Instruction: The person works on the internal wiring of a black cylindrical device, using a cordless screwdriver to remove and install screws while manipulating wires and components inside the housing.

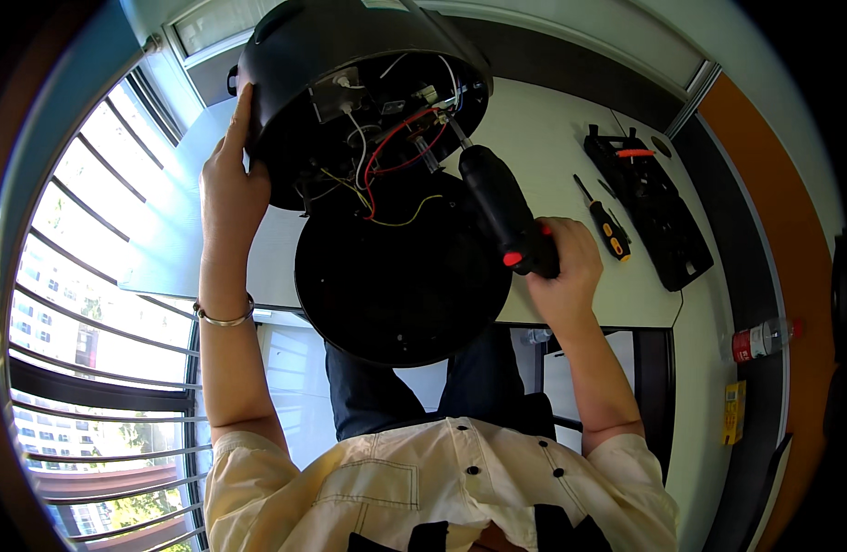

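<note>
A large black rounded appliance housing lies tilted on the table with its open underside toward me, showing metal parts and red, white and yellow-green wires. My left hand grips its left side, the index finger stretched up along the shell. In my right hand is a black cordless screwdriver with red accents. Its bit reaches into the opening, close to the red wire's end at the right; whether it touches a screw is too small to tell. Below the opening, a round black cover overhangs the table's front edge.
On the white table, to the right, lie a yellow-and-black screwdriver and an unfolded black tool case with an orange-red tool in it. Farther right are a capped bottle and a yellow box. Window blinds stand at left.
</note>
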Demonstrator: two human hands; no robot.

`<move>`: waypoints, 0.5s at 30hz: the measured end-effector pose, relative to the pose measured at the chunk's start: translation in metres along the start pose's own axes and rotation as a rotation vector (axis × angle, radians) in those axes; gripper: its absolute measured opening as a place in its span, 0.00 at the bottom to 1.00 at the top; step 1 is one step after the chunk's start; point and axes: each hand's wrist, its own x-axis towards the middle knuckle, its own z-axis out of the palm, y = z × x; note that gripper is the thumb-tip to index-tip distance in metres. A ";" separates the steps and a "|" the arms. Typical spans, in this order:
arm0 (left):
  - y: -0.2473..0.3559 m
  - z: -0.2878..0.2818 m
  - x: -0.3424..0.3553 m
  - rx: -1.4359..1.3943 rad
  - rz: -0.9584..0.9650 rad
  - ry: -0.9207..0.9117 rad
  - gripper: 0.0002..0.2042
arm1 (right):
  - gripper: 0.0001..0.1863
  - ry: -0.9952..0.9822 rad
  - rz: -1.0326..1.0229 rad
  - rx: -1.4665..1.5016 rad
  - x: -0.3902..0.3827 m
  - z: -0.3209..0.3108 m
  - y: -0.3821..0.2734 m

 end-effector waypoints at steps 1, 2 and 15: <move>0.003 -0.002 0.000 -0.020 -0.064 -0.040 0.36 | 0.15 0.002 0.003 0.000 0.000 0.000 0.000; 0.006 -0.004 0.000 -0.039 -0.127 -0.081 0.35 | 0.16 0.003 0.006 0.001 -0.001 0.000 0.000; 0.009 -0.006 0.000 0.002 -0.147 -0.100 0.36 | 0.16 0.024 0.017 0.021 -0.006 0.006 0.002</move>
